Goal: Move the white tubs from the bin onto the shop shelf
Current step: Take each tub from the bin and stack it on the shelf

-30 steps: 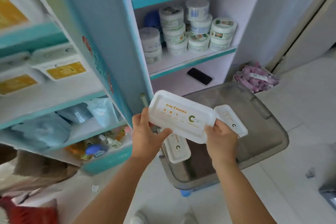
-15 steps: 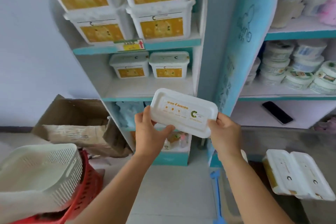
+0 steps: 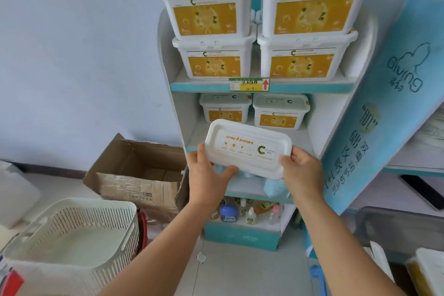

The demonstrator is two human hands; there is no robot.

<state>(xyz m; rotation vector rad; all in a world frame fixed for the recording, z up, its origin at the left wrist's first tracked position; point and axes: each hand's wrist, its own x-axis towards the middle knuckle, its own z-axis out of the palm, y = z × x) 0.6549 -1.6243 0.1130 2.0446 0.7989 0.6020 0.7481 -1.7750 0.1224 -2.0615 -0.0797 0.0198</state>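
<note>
laundry basket [image 3: 69,230]: white, slotted, low left on the floor; not involved.
cardboard box [image 3: 141,175]: open, against the wall, just left of the shelf unit.
left hand [image 3: 206,175]: grips the left end of the white tub [image 3: 248,149]; thumb curled under the near edge, fingers out of sight behind it.
white tub: held lid-up in the air, slightly tilted, in front of the middle shelf [image 3: 298,138]; not yet set down.
shelved tubs [image 3: 281,113]: two with yellow labels at the back of that shelf, bare board in front of them; four more stacked on the level above.
right hand [image 3: 301,170]: holds the right end, thumb on the lid rim, fingers wrapped below.
side panel [image 3: 384,108]: blue printed board leaning close by the right hand.
bin [image 3: 398,226]: grey, low right, partly cut off; at least one more tub [image 3: 430,269] in that corner.
risk 1: tub pushed in too far, shoves the back pair askew.
risk 2: right elbow or tub corner clips the leaning panel on the way in.
risk 3: set down too near the shelf lip, it tips off on release.
</note>
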